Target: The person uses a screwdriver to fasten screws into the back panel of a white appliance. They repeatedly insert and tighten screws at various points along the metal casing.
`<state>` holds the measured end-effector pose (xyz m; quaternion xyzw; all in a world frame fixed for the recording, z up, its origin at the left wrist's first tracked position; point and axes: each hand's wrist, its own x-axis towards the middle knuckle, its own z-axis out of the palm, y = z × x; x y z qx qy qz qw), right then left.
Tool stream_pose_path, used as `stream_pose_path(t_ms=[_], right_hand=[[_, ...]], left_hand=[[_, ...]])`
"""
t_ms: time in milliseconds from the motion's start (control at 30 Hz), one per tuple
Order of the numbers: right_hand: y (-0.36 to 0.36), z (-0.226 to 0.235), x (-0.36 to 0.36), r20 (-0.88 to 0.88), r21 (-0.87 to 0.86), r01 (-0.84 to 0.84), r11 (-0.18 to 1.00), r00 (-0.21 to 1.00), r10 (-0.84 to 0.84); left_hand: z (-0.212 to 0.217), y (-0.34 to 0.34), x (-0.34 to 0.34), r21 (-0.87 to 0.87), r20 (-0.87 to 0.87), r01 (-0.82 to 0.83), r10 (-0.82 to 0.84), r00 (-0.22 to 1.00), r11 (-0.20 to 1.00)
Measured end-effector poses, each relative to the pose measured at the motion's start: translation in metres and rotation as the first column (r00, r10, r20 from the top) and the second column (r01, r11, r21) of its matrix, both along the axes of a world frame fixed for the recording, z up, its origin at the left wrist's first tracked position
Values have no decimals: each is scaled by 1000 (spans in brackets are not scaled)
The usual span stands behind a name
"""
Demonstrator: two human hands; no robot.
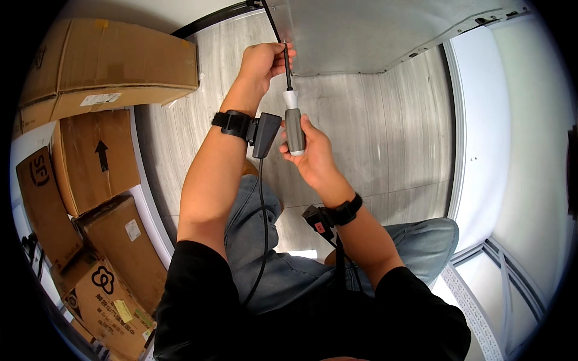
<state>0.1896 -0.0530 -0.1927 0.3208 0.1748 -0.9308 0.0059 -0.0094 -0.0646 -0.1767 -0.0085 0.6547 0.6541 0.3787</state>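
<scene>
My right hand (312, 147) is closed around the grey handle of a screwdriver (294, 129), which has a white collar and a long black shaft. The shaft points away from me, toward the edge of a grey metal panel (355, 42). At the far end of the shaft my left hand (265, 63) is closed, its fingers curled around the shaft close to the tip. Whether a small screw sits between those fingertips cannot be made out. A thin black rod or cable (272, 21) runs up the panel's left edge from near the tip.
Several cardboard boxes (126, 66) are stacked along the left. Pale wood-look flooring (373, 138) lies below the panel. A white wall panel (481, 120) stands on the right, with a metal frame (509, 283) at lower right. A black cable (263, 210) hangs from my left wrist device.
</scene>
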Motion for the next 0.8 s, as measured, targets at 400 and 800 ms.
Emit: stream_pose_path(t_ms=[400, 800], right_hand=[[-7, 4, -3, 140, 183, -13, 983, 990, -14], [-6, -2, 0, 63, 23, 33, 999, 997, -35]], left_hand=[[3, 1, 2, -1, 32, 5, -5, 999, 1000], [2, 1, 2, 12, 41, -37, 37, 998, 999]])
